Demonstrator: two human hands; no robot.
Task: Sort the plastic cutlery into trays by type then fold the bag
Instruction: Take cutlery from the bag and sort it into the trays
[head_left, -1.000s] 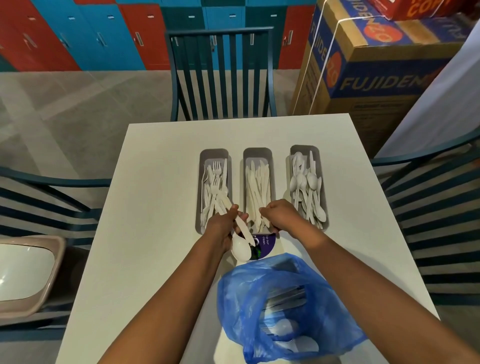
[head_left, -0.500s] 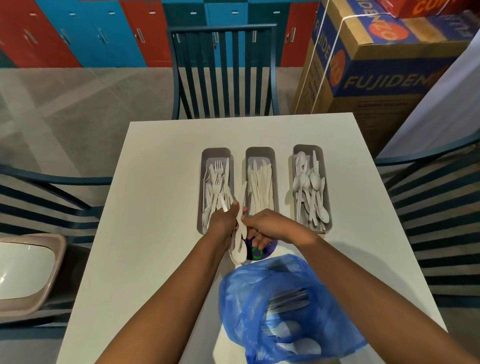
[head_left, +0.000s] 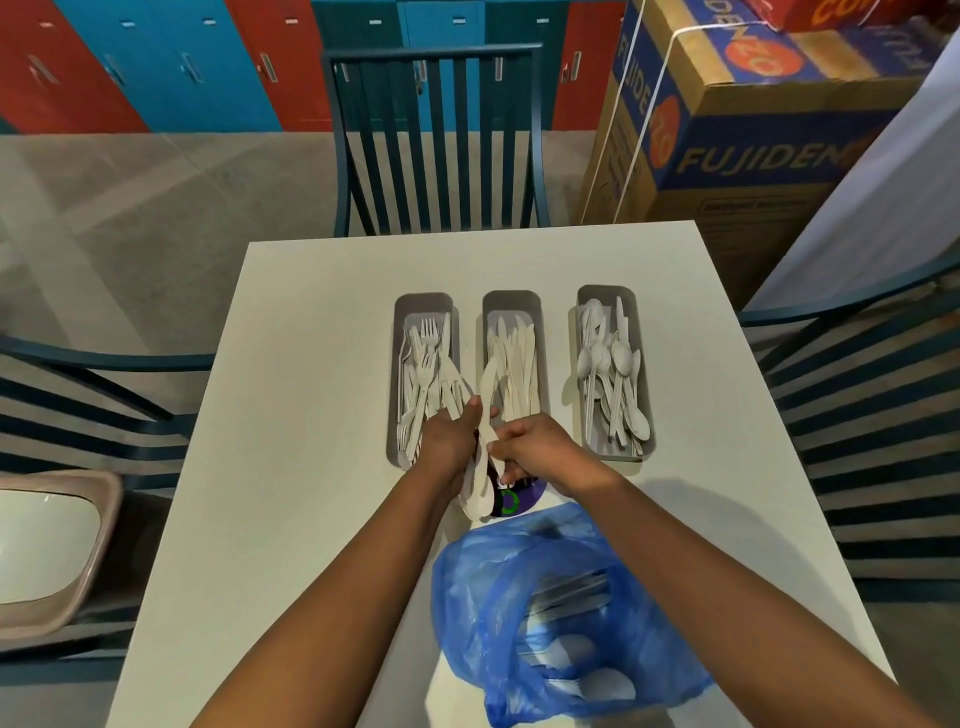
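Note:
Three grey trays stand in a row on the white table (head_left: 291, 415): the left tray (head_left: 397, 374) holds forks, the middle tray (head_left: 511, 301) knives, the right tray (head_left: 641, 374) spoons. My left hand (head_left: 449, 441) grips a bunch of white cutlery (head_left: 480, 483), spoon bowls pointing toward me, just in front of the left and middle trays. My right hand (head_left: 540, 449) touches that bunch and pinches one white piece in it. A blue plastic bag (head_left: 550, 613) lies near me on the table with more white cutlery showing through it.
A purple round label with a green ring (head_left: 514, 501) lies under my hands. Dark teal slatted chairs stand at the far side (head_left: 436, 140), left (head_left: 93, 395) and right (head_left: 872, 395). A beige bin (head_left: 52, 545) sits lower left. A large cardboard box (head_left: 737, 135) stands at the back right.
My right hand has moved left from the middle tray's near end to the bunch in my left hand. The bunch has turned more upright, and the view has shifted slightly.

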